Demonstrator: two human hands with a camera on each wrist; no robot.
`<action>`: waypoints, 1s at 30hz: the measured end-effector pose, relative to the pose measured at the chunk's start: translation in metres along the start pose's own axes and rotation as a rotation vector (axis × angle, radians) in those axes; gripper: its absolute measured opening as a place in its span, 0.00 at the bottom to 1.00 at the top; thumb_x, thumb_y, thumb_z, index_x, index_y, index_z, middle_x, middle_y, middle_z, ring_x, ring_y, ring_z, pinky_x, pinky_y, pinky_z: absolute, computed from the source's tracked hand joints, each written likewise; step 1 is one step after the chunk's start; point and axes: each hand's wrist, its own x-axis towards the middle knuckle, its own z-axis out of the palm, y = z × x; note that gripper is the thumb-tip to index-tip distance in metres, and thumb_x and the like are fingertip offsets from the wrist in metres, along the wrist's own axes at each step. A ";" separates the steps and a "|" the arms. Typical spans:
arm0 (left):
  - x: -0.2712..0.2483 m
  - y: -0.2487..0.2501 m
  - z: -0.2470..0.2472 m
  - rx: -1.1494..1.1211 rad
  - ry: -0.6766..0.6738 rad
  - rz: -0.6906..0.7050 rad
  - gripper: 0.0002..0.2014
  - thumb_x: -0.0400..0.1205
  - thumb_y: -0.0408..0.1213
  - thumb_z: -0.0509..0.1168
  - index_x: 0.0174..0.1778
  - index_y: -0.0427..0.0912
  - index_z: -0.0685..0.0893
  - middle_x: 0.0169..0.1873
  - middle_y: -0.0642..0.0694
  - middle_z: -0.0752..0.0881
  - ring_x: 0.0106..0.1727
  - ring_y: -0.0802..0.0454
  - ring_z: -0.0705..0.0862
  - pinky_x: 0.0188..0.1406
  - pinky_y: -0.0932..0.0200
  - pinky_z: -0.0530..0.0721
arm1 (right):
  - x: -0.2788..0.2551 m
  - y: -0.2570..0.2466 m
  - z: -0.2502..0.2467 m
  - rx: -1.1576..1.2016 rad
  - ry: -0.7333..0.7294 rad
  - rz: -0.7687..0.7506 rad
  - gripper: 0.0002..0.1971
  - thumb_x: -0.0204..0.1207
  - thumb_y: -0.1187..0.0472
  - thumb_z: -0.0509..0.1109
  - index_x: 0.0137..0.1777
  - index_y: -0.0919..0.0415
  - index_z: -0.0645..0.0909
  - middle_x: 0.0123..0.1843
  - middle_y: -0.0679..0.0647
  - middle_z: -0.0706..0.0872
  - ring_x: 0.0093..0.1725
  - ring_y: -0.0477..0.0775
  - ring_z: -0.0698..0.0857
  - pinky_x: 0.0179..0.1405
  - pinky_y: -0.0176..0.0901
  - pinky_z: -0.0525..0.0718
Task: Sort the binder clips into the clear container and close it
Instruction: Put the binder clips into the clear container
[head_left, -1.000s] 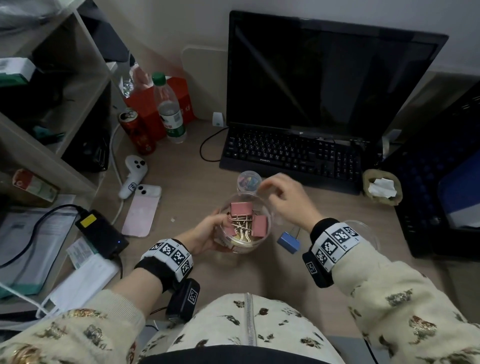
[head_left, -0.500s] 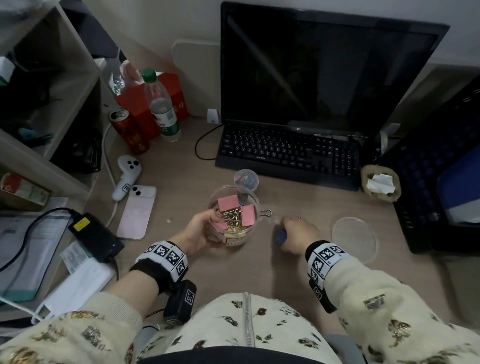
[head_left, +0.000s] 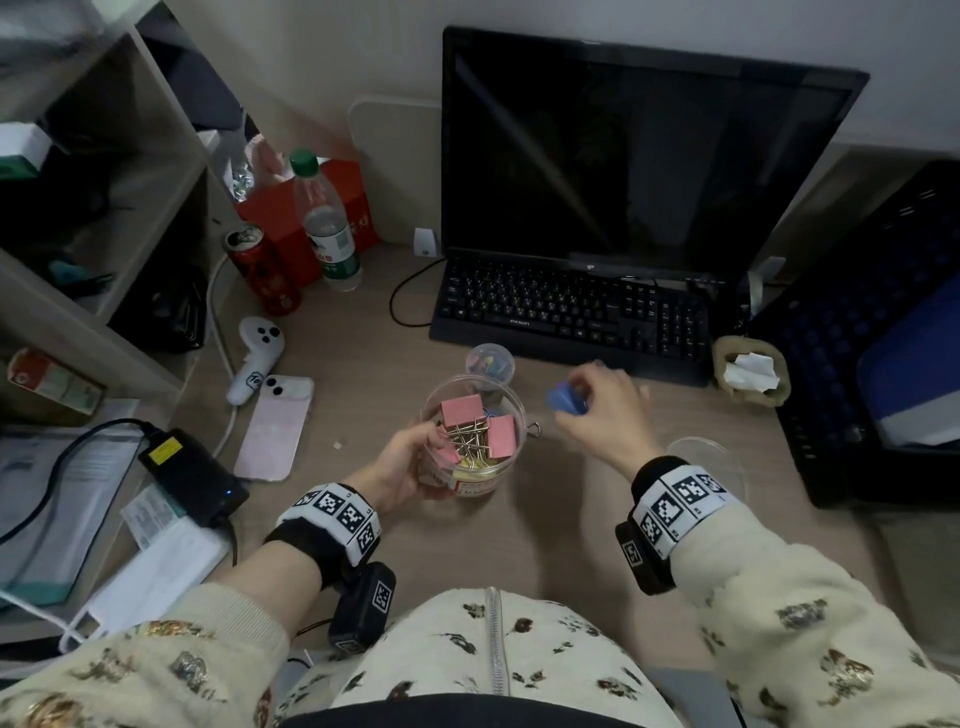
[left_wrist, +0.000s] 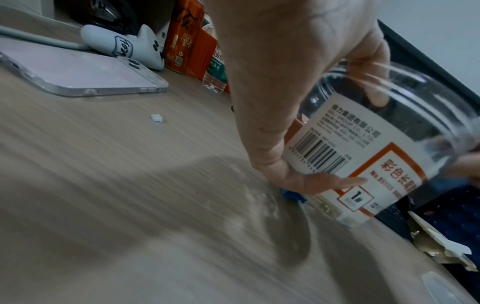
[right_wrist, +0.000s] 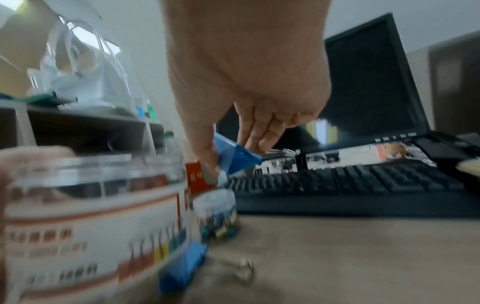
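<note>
The clear container (head_left: 472, 470), open at the top, stands on the desk with pink binder clips (head_left: 462, 410) and gold ones inside. My left hand (head_left: 410, 460) grips its left side; the thumb and fingers curl round the labelled wall (left_wrist: 363, 144). My right hand (head_left: 597, 415) hovers just right of the container's rim, pinching a blue binder clip (head_left: 565, 401) between thumb and fingers (right_wrist: 257, 133). A second blue clip (right_wrist: 182, 265) lies on the desk against the container's base. The clear lid (head_left: 709, 462) lies flat on the desk by my right wrist.
A small lidded jar (head_left: 491, 361) stands just behind the container, in front of the black keyboard (head_left: 571, 312). A pink phone (head_left: 272, 426), white controller (head_left: 254, 358), can (head_left: 265, 270) and bottle (head_left: 324, 223) are to the left. A black crate (head_left: 857, 338) is on the right.
My right hand dropped from above the container to the desk, took hold of the blue clip and lifted it up beside the rim. The left hand kept holding the container.
</note>
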 end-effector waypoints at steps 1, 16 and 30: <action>-0.001 0.000 0.000 0.005 -0.001 0.006 0.27 0.60 0.40 0.60 0.57 0.42 0.81 0.40 0.40 0.85 0.39 0.45 0.83 0.38 0.55 0.82 | 0.000 -0.008 -0.009 0.083 0.054 -0.044 0.16 0.69 0.50 0.75 0.56 0.50 0.80 0.49 0.42 0.81 0.54 0.49 0.77 0.53 0.47 0.65; -0.011 0.004 0.005 0.078 -0.064 0.060 0.22 0.60 0.40 0.61 0.50 0.42 0.85 0.30 0.46 0.89 0.33 0.51 0.86 0.38 0.55 0.83 | -0.019 -0.063 0.000 0.084 -0.305 -0.334 0.20 0.71 0.43 0.75 0.61 0.48 0.82 0.50 0.44 0.85 0.52 0.48 0.79 0.57 0.47 0.74; -0.012 0.004 0.007 0.042 -0.059 0.124 0.20 0.62 0.42 0.62 0.51 0.51 0.83 0.35 0.45 0.86 0.36 0.48 0.82 0.38 0.55 0.78 | -0.023 -0.070 0.014 -0.232 -0.457 -0.491 0.18 0.85 0.42 0.54 0.64 0.40 0.83 0.51 0.43 0.87 0.58 0.48 0.77 0.48 0.49 0.54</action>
